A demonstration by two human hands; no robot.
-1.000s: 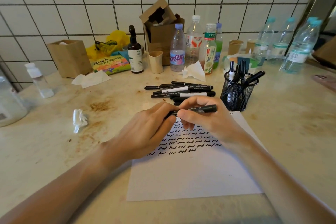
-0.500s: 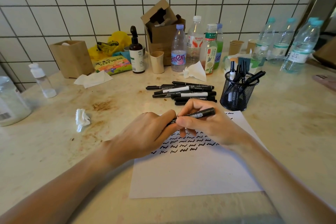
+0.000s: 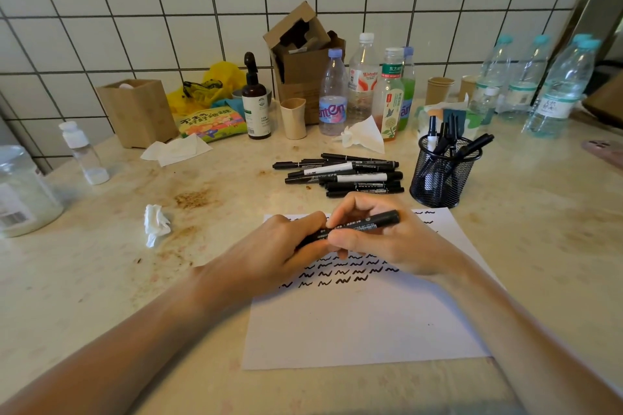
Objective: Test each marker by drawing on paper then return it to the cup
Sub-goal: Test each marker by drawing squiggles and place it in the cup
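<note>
Both hands hold one black marker [image 3: 367,223] level above the white paper [image 3: 364,323]. My left hand [image 3: 269,253] grips its left end, which is hidden in the fingers. My right hand [image 3: 381,239] pinches the barrel near the middle, the right end sticking out past the fingers. Rows of black squiggles [image 3: 337,274] cover the paper's upper half. A black mesh cup [image 3: 441,178] with several markers stands at the paper's far right corner. A pile of several markers [image 3: 347,175] lies left of the cup.
A crumpled tissue [image 3: 155,224] lies left of the paper. Along the tiled wall stand a wooden box [image 3: 138,111], a brown pump bottle [image 3: 256,104], a cardboard box [image 3: 303,57], a beige cup [image 3: 294,117] and many plastic bottles [image 3: 553,91]. A jar [image 3: 20,192] sits far left.
The hands with the marker have stayed above the paper's top; the marker has tilted a little, its right end higher. My left hand has slid slightly along its left end.
</note>
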